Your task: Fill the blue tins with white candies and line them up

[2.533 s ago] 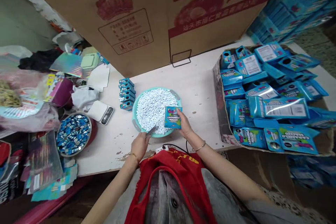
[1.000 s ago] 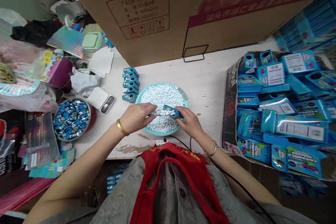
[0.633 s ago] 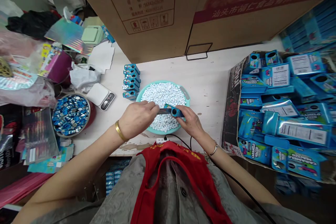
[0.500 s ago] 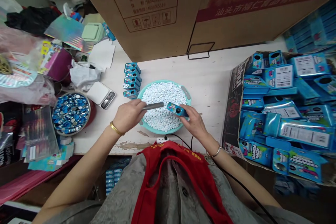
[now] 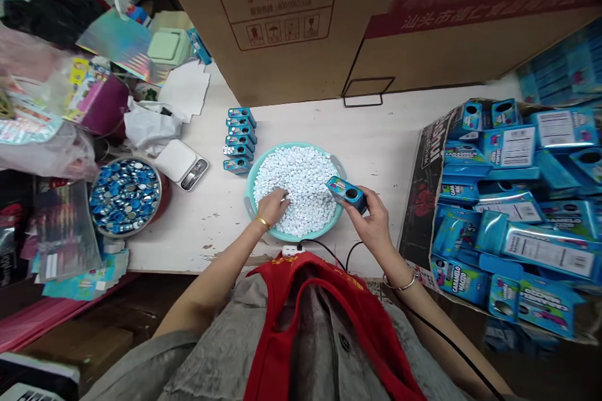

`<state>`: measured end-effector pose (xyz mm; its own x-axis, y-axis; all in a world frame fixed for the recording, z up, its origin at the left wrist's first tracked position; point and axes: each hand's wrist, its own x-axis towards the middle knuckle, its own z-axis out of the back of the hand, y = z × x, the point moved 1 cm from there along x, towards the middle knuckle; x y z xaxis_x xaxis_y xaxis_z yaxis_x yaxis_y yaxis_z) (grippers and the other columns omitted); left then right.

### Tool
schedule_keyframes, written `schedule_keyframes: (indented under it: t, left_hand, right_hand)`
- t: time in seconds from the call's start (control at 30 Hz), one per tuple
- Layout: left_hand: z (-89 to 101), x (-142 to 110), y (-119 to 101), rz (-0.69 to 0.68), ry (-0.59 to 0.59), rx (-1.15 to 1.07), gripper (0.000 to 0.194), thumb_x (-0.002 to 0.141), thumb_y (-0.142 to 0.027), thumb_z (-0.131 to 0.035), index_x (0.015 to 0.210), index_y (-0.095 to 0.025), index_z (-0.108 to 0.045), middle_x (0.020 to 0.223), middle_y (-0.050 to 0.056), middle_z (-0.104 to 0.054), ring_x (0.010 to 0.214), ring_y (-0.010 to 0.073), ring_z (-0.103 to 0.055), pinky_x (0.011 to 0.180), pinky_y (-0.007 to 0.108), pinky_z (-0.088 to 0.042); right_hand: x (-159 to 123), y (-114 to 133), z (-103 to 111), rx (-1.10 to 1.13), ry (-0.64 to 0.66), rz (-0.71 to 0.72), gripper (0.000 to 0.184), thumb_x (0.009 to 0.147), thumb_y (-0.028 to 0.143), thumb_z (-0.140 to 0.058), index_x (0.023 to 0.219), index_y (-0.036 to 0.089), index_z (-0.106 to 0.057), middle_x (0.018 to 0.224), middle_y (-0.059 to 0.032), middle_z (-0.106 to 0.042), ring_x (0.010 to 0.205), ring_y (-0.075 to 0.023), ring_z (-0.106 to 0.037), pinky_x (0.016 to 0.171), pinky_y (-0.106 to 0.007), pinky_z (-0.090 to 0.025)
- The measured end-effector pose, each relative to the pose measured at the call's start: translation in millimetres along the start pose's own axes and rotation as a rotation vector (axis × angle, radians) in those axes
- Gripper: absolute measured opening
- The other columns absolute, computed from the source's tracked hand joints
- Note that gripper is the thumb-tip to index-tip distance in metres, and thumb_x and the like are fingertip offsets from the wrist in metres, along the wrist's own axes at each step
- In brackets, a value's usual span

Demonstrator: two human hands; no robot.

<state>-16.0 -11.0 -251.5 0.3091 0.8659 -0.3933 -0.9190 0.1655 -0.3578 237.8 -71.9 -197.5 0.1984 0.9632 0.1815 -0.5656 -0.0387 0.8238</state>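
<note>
A round mint-green basin [image 5: 251, 185] full of small white candies [image 5: 298, 169] stands on the table before me. My left hand [image 5: 273, 208] is down in the candies at the basin's left side, its fingers closed around a narrow grey metal scoop that is almost entirely hidden. Over the basin's right rim, my right hand [image 5: 371, 219] grips a small blue printed box [image 5: 347, 193], tilted, with a dark round hole showing on its face. Several similar blue boxes [image 5: 239, 138] stand in a row behind the basin's left side; white candies show in the hole of one.
At right, a carton [image 5: 421, 182] is heaped with blue boxes. A large cardboard box [image 5: 291, 75] stands behind. At left are a bowl [image 5: 162, 191] of blue and silver pieces, a small white scale [image 5: 176, 161] and piled bags. A black cable [image 5: 329, 250] runs along the front edge.
My left hand has dropped from above the basin into the candies, taking the scoop down with it. My right hand has moved the blue box rightward, away from the scoop.
</note>
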Motion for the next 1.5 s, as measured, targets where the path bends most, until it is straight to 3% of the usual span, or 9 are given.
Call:
schedule_keyframes:
  t: [0.27, 0.43, 0.6, 0.8, 0.93, 1.07, 1.23, 1.37, 1.5]
  left_hand:
    - [72.2, -39.3, 13.6, -0.314, -0.113, -0.203, 0.026, 0.094, -0.041, -0.049, 0.108, -0.02, -0.057, 0.097, 0.004, -0.066, 0.086, 0.0159, -0.063, 0.076, 0.028, -0.048]
    - [123.5, -48.8, -15.7, -0.477, -0.06, -0.042, 0.026, 0.096, -0.04, -0.046, 0.108, -0.019, -0.057, 0.099, 0.005, -0.066, 0.087, 0.0158, -0.063, 0.077, 0.028, -0.047]
    - [161.4, -52.4, -56.7, -0.478, 0.054, 0.331, 0.022, 0.096, -0.034, -0.047, 0.105, -0.017, -0.058, 0.1, 0.007, -0.066, 0.089, 0.0187, -0.064, 0.07, 0.028, -0.046]
    - [189.5, -64.5, -107.2, -0.473, 0.126, 0.626, 0.014, 0.092, -0.016, -0.045, 0.095, -0.014, -0.059, 0.089, 0.008, -0.064, 0.078, 0.0203, -0.063, 0.061, 0.029, -0.044]
    - [196.8, -67.1, -106.7, -0.487, 0.078, 0.645, 0.019, 0.093, -0.013, -0.041, 0.092, -0.015, -0.06, 0.088, 0.009, -0.064, 0.081, 0.022, -0.063, 0.062, 0.031, -0.045]
    - [177.6, -55.0, -48.8, -0.266, 0.035, 0.622, 0.021, 0.096, -0.029, -0.043, 0.103, -0.017, -0.059, 0.102, 0.009, -0.064, 0.092, 0.0237, -0.063, 0.066, 0.031, -0.046]
    - [94.7, -30.3, 25.2, -0.065, 0.194, 0.455, 0.019, 0.095, -0.029, -0.047, 0.107, -0.018, -0.057, 0.111, 0.01, -0.063, 0.102, 0.0244, -0.062, 0.074, 0.031, -0.046]
    - [28.0, -7.2, 14.0, -0.036, 0.143, 0.215, 0.021, 0.097, -0.03, -0.044, 0.112, -0.018, -0.054, 0.116, 0.011, -0.062, 0.108, 0.0242, -0.06, 0.08, 0.032, -0.046]
    - [-2.1, 8.4, -11.1, -0.029, 0.078, 0.074, 0.023, 0.096, -0.026, -0.043, 0.116, -0.018, -0.053, 0.121, 0.011, -0.061, 0.111, 0.0246, -0.059, 0.083, 0.033, -0.046]
  right_hand:
    - [0.5, -0.8, -2.1, -0.035, 0.097, 0.104, 0.031, 0.089, 0.033, -0.059, 0.118, 0.022, -0.057, 0.108, -0.0098, -0.064, 0.102, -0.0252, -0.061, 0.089, -0.042, -0.052]
    - [2.7, 10.5, -13.7, -0.042, 0.181, 0.191, 0.033, 0.089, 0.026, -0.055, 0.122, 0.022, -0.055, 0.114, -0.0118, -0.062, 0.109, -0.028, -0.06, 0.094, -0.045, -0.052]
    - [0.4, 22.5, -24.3, -0.025, 0.207, 0.237, 0.038, 0.088, 0.02, -0.053, 0.126, 0.025, -0.053, 0.117, -0.0103, -0.063, 0.111, -0.028, -0.06, 0.096, -0.047, -0.052]
    - [-3.8, 24.5, -31.6, 0.003, 0.236, 0.254, 0.037, 0.089, 0.021, -0.053, 0.127, 0.024, -0.052, 0.118, -0.0108, -0.063, 0.113, -0.0275, -0.059, 0.096, -0.047, -0.052]
    - [-3.1, 24.7, -32.7, 0.022, 0.21, 0.262, 0.034, 0.09, 0.022, -0.054, 0.124, 0.024, -0.053, 0.115, -0.0104, -0.063, 0.11, -0.0266, -0.06, 0.094, -0.045, -0.052]
    - [-1.5, 17.8, -25.5, 0.04, 0.158, 0.21, 0.032, 0.09, 0.024, -0.055, 0.122, 0.023, -0.054, 0.114, -0.0114, -0.062, 0.11, -0.0266, -0.06, 0.095, -0.045, -0.052]
    - [1.9, 5.1, -7.8, 0.024, 0.078, 0.137, 0.031, 0.089, 0.03, -0.058, 0.119, 0.022, -0.056, 0.111, -0.0112, -0.062, 0.105, -0.0259, -0.06, 0.091, -0.044, -0.052]
    - [5.4, 0.9, 2.4, -0.012, 0.034, 0.105, 0.029, 0.089, 0.034, -0.06, 0.115, 0.022, -0.058, 0.106, -0.01, -0.063, 0.099, -0.0249, -0.061, 0.087, -0.042, -0.052]
    - [6.8, 1.5, 5.1, -0.031, 0.005, 0.064, 0.03, 0.088, 0.037, -0.062, 0.114, 0.022, -0.058, 0.102, -0.0083, -0.064, 0.094, -0.0237, -0.061, 0.085, -0.04, -0.052]
